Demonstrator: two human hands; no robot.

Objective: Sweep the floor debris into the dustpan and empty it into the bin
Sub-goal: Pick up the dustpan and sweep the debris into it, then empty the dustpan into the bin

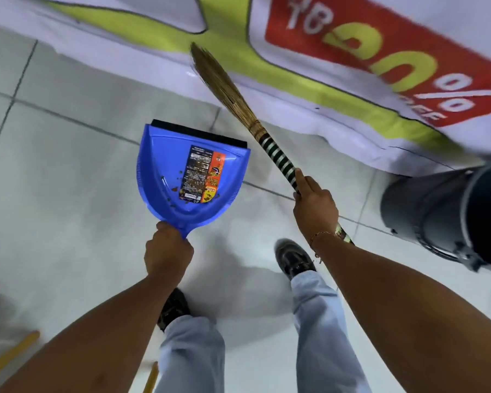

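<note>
The left hand (pixel 167 251) has its grip closed around the handle of the blue dustpan (pixel 193 174), held out over the tiled floor (pixel 68 180) with brown debris (pixel 194 177) scattered inside it. The right hand (pixel 313 208) grips the striped handle of the broom (pixel 238 100), whose bristles point toward the printed banner (pixel 352 66). The grey bin (pixel 442 214) stands at right.

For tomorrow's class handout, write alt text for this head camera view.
A person's left hand holds a blue dustpan flecked with brown debris, while the right hand grips a striped-handled straw broom. They stand on a pale tiled floor, a printed banner ahead and a grey bin to the right.
</note>
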